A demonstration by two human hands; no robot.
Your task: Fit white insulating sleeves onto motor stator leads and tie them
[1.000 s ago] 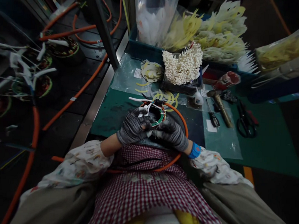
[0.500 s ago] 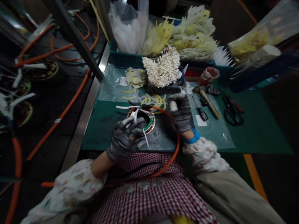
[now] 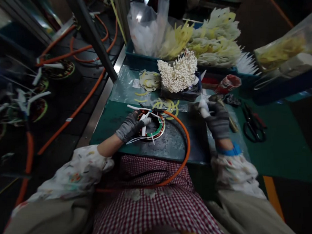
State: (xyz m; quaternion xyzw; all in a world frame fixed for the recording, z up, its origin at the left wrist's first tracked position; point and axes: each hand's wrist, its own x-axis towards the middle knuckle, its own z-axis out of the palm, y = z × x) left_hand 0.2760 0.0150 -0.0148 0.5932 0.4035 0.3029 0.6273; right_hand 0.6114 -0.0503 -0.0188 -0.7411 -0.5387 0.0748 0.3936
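A ring-shaped motor stator (image 3: 160, 130) with copper windings, a green inner ring and white ties lies on the dark plate. My left hand (image 3: 130, 126), in a grey glove, grips its left side, thumb over the white sleeves (image 3: 144, 129) there. From the stator's top an orange cable (image 3: 188, 139) loops right and back toward my lap. My right hand (image 3: 217, 119), gloved, with white on the thumb, is right of the plate over the tools. Its fingers are blurred; whether they hold anything is unclear. A hammer (image 3: 233, 124) is partly hidden behind it.
Scissors (image 3: 253, 126) lie on the green mat at right. Behind the stator are yellow strips (image 3: 172, 107), a bunch of thin white tubes (image 3: 178, 73) and a bin (image 3: 143, 62) of sleeves and bags. A red can (image 3: 228, 83) stands back right. Orange cables (image 3: 75, 108) run along the left.
My right hand has moved right, away from the stator toward the tools. My left hand has shifted from over the stator's front to its left side. The view has turned slightly.
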